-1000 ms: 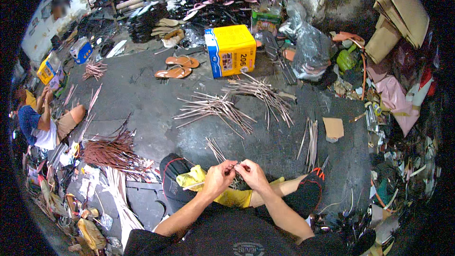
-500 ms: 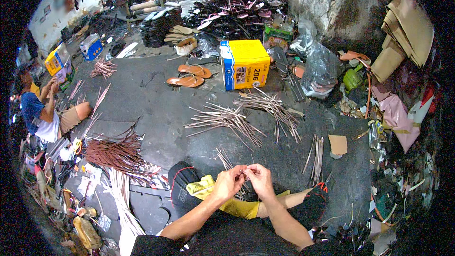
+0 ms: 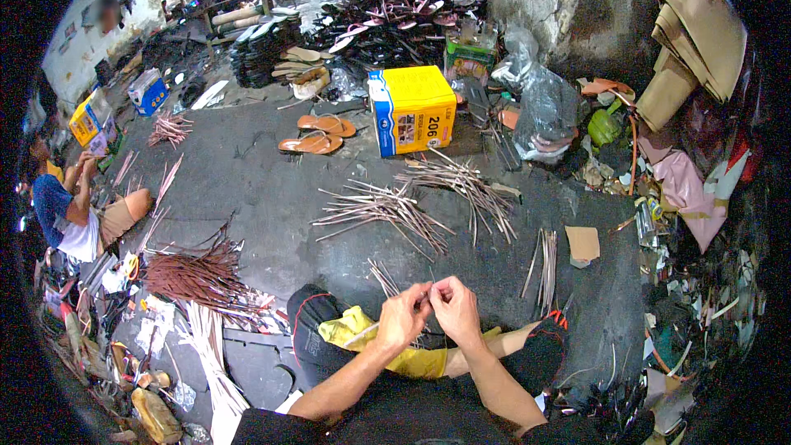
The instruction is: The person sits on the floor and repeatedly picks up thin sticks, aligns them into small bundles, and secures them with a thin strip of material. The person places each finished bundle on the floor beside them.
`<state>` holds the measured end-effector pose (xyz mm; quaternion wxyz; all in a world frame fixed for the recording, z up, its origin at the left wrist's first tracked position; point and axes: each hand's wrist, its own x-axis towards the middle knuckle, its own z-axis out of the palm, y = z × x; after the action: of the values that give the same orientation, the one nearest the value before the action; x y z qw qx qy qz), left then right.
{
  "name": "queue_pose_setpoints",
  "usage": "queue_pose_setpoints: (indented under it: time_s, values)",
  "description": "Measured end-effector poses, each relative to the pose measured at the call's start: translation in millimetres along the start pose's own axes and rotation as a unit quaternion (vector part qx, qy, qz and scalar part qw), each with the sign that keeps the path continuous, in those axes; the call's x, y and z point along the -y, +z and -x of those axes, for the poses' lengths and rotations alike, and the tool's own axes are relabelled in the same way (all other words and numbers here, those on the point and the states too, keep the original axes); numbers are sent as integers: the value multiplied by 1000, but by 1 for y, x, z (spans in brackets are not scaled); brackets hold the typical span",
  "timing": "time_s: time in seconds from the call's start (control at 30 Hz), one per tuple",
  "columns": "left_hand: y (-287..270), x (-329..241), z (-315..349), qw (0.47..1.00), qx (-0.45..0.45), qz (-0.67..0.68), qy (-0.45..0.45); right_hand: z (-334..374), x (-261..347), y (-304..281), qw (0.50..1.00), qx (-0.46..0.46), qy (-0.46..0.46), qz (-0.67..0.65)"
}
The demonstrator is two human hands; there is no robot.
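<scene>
My left hand (image 3: 402, 316) and my right hand (image 3: 455, 313) meet over my lap, fingertips pinched together. Between them is a thin strip, mostly hidden by the fingers; a pale length sticks out below my left hand across the yellow cloth (image 3: 350, 325) on my leg. Just beyond my hands lies a small bunch of thin strips (image 3: 384, 278). Farther out are two loose piles of brownish-grey strips, one in the middle (image 3: 383, 213) and one to its right (image 3: 468, 189). A few more strips (image 3: 545, 272) lie by my right knee.
Dark red strips (image 3: 198, 274) and long pale strips (image 3: 212, 363) lie at left. A pair of tan sandals (image 3: 313, 142) sits near a yellow carton (image 3: 416, 111). Another person (image 3: 74, 202) sits at far left. Scraps and plastic bags (image 3: 548, 111) crowd the right; orange-handled scissors (image 3: 562, 317) rest by my knee.
My hands stay pinched together over my lap, with the fingers slightly shifted. A pale strip end now shows below my left hand. The whole view has shifted a little.
</scene>
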<state>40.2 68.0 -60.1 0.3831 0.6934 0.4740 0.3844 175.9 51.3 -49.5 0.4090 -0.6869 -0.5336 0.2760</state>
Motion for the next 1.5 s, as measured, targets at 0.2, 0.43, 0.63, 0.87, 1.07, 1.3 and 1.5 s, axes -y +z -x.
queue_pose_setpoints:
  time_s: [0.2,0.43,0.63,0.87,1.07,1.3,1.5]
  values:
    - [-8,-10,-11,999,-40,18,20,2,10,1,996,-35,-85,-6]
    - [-13,-16,-16,999,-38,30,-15,14,21,-8,990,-53,-128,-25]
    - [-14,-21,-12,1000,-18,8,-22,17,22,-10,985,-63,-162,18]
    - [-15,-18,-8,999,11,-8,38,14,17,-9,993,-49,-102,-26]
    - [-9,-23,-8,1000,-7,22,-21,13,14,-5,991,-77,-106,-32]
    - [-7,-20,-8,1000,-11,-12,-3,18,14,-11,975,-64,-184,105]
    - [-6,-17,-4,999,18,-27,5,14,16,-16,977,-17,-157,140]
